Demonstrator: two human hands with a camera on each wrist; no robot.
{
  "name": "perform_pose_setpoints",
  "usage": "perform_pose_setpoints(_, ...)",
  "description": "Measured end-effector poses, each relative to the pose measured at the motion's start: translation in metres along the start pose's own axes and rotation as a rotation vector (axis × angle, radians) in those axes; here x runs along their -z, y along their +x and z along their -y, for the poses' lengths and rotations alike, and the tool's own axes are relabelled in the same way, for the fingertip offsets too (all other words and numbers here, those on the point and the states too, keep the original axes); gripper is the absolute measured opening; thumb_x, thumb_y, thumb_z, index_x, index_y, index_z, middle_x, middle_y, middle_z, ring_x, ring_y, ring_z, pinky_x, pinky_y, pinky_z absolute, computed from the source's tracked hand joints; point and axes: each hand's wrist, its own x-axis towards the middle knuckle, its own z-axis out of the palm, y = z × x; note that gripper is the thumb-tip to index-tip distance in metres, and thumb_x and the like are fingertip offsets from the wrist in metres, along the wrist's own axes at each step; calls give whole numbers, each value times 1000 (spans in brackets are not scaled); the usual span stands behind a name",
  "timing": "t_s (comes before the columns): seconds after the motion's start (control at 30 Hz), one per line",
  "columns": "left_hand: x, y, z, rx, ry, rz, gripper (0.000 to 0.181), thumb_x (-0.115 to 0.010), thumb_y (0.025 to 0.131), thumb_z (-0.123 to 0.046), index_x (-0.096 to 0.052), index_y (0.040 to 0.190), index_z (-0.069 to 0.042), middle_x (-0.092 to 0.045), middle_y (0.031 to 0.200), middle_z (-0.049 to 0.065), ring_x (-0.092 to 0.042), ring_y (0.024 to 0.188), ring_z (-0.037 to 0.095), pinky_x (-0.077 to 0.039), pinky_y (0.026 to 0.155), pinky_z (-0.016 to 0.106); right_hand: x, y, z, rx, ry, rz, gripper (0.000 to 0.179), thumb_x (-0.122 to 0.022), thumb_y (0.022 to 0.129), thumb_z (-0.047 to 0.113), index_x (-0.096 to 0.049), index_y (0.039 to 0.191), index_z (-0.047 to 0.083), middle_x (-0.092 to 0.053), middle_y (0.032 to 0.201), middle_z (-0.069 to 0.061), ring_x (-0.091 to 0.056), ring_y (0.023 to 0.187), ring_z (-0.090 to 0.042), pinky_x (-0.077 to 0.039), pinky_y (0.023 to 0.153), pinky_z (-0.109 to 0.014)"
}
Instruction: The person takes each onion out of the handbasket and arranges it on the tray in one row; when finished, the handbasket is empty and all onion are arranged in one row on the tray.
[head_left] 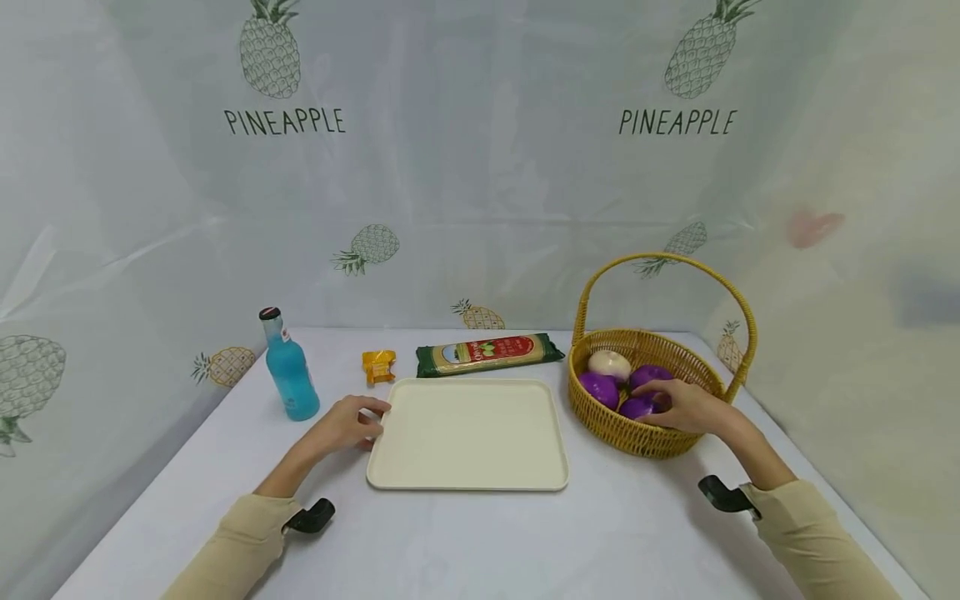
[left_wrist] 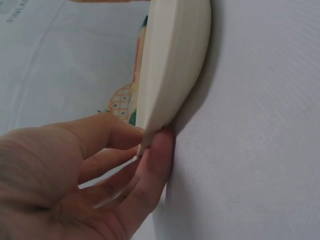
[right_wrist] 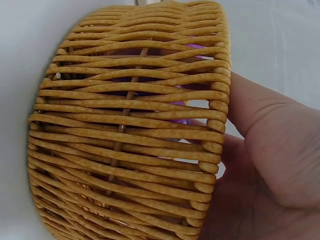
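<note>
My left hand (head_left: 347, 427) pinches the left rim of a cream rectangular tray (head_left: 468, 437). In the left wrist view the thumb and a finger close on either side of the tray's edge (left_wrist: 172, 75). My right hand (head_left: 692, 406) reaches over the near rim of a yellow woven basket (head_left: 637, 442). Its thumb and fingers curl round a purple onion (head_left: 636, 407) inside. Two more purple onions (head_left: 598, 388) and a white round bulb (head_left: 609, 364) lie beside it. In the right wrist view the basket wall (right_wrist: 130, 130) hides most of the fingers.
Behind the tray lies a green and gold pasta packet (head_left: 487, 353). To its left sits a small orange wrapped item (head_left: 378, 366), with a blue bottle (head_left: 291, 371) upright farther left. The basket's tall handle (head_left: 663, 257) arches over it. A pineapple-print curtain (head_left: 480, 183) hangs behind.
</note>
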Motion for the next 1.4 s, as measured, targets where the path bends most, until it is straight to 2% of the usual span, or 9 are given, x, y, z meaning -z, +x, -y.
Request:
perform_pose_setpoints(0.13, 0, 5, -1, -7, 7, -3, 43, -67, 84, -1, -62, 127, 0, -64, 118, 19, -64, 81, 16, -62, 64, 29, 1, 0, -2, 14, 4, -17, 49, -75, 84, 31, -64, 122, 1, -66, 99, -12, -57, 86, -20, -49, 68, -26)
perform_pose_setpoints(0.37, 1, 1, 0, 30, 10, -12, 43, -67, 84, -1, -62, 127, -1, -64, 117, 18, -65, 78, 16, -61, 63, 29, 5, 3, 2, 9, -7, -44, 54, -75, 84, 38, -63, 123, 2, -67, 103, -12, -61, 91, -21, -52, 73, -30)
perform_pose_setpoints(0.5, 1, -2, -1, 29, 10, -17, 43, -67, 84, -1, -62, 127, -1, -65, 114, 18, -65, 78, 15, -61, 62, 29, 16, 5, 13, -3, -14, -102, 60, -76, 83, 41, -62, 125, 2, -68, 103, -12, -63, 91, -22, -54, 72, -33)
perform_pose_setpoints(0.63, 1, -5, -1, 35, 1, -22, 43, -67, 84, -1, -62, 127, 0, -65, 110, 17, -64, 76, 15, -61, 62, 29, 28, 10, 28, -3, -17, -159, 63, -75, 83, 42, -59, 130, 3, -68, 112, -17, -65, 97, -29, -57, 79, -41)
perform_pose_setpoints(0.8, -1, -7, 1, 50, -8, -27, 43, -67, 84, -1, -62, 127, 0, -66, 101, 13, -63, 73, 15, -61, 61, 29, 34, 20, 53, -12, -24, -175, 66, -73, 83, 48, -57, 133, 8, -66, 118, -18, -64, 104, -32, -56, 85, -49)
perform_pose_setpoints(0.97, -2, -6, 2, 40, -10, -29, 44, -68, 83, -1, -63, 126, 0, -67, 100, 12, -63, 73, 15, -61, 61, 30, 30, 38, 79, 58, -29, -173, 64, -74, 83, 44, -58, 133, 7, -67, 117, -15, -64, 105, -31, -56, 89, -51)
perform_pose_setpoints(1.13, -1, -5, -1, 23, -9, -24, 44, -68, 82, -1, -63, 126, 0, -66, 102, 13, -63, 74, 15, -61, 61, 30, 18, 63, 107, 97, -1, -119, 58, -75, 85, 36, -58, 132, 7, -67, 116, -15, -65, 103, -29, -58, 87, -45)
perform_pose_setpoints(1.4, 1, -3, 0, 4, -14, -15, 42, -67, 83, 0, -63, 125, 1, -65, 108, 17, -64, 74, 15, -61, 62, 30, -17, 113, 149, 201, -11, -47, 52, -76, 85, 33, -61, 130, 12, -68, 119, -11, -64, 106, -26, -57, 87, -40)
